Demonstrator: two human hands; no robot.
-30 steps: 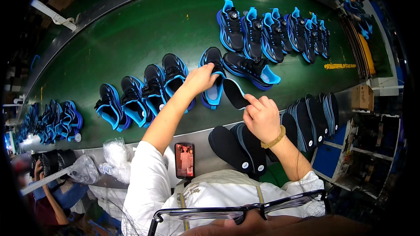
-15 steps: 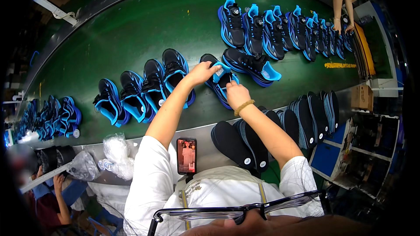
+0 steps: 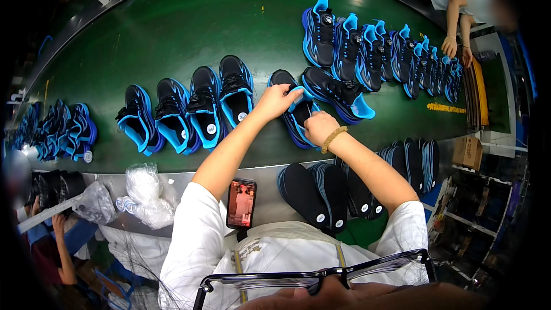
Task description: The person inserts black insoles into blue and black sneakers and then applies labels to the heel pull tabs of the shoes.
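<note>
A black and blue sneaker (image 3: pixel 281 78) lies on the green work surface in front of me, its opening toward me. My left hand (image 3: pixel 275 102) is closed on its light blue tongue, thumb on top. At the heel end, my right hand (image 3: pixel 321 128) grips the collar with bent fingers; the fingertips are partly hidden in the opening. Touching or nearly touching its right side is another sneaker (image 3: pixel 330 89), lying slantwise with its heel to the right. Left of my hands, several sneakers stand in a row, the closest sneaker (image 3: pixel 236 83) having a round white label inside.
Stacks of black insoles (image 3: pixel 301 192) lie along the near metal edge. A phone (image 3: pixel 241 204) stands before my chest, with clear plastic bags (image 3: pixel 143 189) to its left. More sneakers (image 3: pixel 318 37) line the far right, where another person's hands (image 3: pixel 449 46) are. Further sneakers (image 3: pixel 80 129) crowd the left.
The view has turned slightly, shifting the whole scene. My left hand stays on the tongue; my right hand has moved a little along the heel collar of the same sneaker.
</note>
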